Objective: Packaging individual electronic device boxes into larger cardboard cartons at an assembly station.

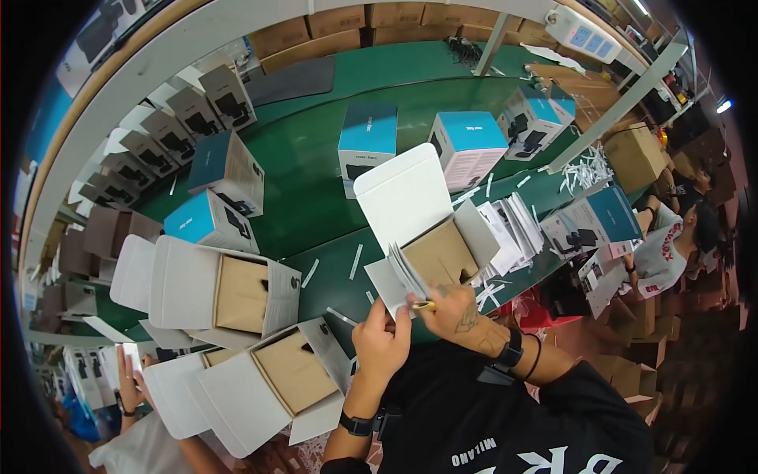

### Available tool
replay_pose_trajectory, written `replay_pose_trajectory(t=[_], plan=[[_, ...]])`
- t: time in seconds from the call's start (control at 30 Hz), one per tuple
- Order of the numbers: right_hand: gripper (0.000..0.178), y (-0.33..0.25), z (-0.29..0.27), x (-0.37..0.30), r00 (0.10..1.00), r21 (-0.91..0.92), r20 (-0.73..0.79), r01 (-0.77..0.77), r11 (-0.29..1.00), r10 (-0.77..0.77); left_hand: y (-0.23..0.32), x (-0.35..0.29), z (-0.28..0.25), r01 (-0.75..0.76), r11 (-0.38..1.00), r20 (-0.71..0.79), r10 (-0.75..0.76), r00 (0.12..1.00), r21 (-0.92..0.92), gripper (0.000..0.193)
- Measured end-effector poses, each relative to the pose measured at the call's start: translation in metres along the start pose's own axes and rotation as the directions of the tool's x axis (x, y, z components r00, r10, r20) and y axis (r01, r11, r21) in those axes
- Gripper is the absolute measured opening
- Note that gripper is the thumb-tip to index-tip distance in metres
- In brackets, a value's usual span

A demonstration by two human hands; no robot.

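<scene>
Head view: a green table (304,201) is spread across the scene. At its near left, further opened white boxes (292,367) are grouped, brown inserts seated inside. Centrally, at the near edge, the worked box (404,197) is seen open, its large flap raised away from the wearer, a brown insert (438,253) fitted within. Beyond, upright closed boxes (367,150) with blue tops are spaced apart. Just right of the worked box, white leaflets (517,229) are heaped. Of the hands, a white panel (388,286) at the box's near left corner is pinched by the left hand (381,344); a small yellowish item (424,305), kind not tellable, is gripped beside it by the right hand (454,316). White strips (356,261) are scattered about.
</scene>
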State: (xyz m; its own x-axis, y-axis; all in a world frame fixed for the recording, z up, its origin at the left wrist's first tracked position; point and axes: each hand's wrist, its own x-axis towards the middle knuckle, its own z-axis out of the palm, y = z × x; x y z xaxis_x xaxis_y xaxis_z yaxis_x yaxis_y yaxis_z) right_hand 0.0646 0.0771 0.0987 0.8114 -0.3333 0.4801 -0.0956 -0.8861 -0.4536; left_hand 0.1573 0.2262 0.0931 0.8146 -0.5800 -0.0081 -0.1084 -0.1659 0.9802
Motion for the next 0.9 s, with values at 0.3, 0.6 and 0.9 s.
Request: replay_pose_trajectory(t=[0.3,0.6,0.9], plan=[[0.04,0.007,-0.087,0.0,0.993,0.107,-0.051,0.109,0.988,-0.104,0.008,0.002,0.007,-0.134,0.98,-0.137,0.154,0.979,0.146,0.035],[0.058,0.135,-0.068,0.034,0.813,0.45,0.309,-0.583,0.677,0.494,0.015,0.022,0.023,-0.225,0.907,-0.196,0.308,0.931,0.355,0.048],[0.067,0.137,-0.044,0.046,0.901,0.329,0.376,-0.347,0.878,0.215,0.045,0.053,0.086,-0.443,0.537,0.407,0.193,0.893,0.718,0.093]])
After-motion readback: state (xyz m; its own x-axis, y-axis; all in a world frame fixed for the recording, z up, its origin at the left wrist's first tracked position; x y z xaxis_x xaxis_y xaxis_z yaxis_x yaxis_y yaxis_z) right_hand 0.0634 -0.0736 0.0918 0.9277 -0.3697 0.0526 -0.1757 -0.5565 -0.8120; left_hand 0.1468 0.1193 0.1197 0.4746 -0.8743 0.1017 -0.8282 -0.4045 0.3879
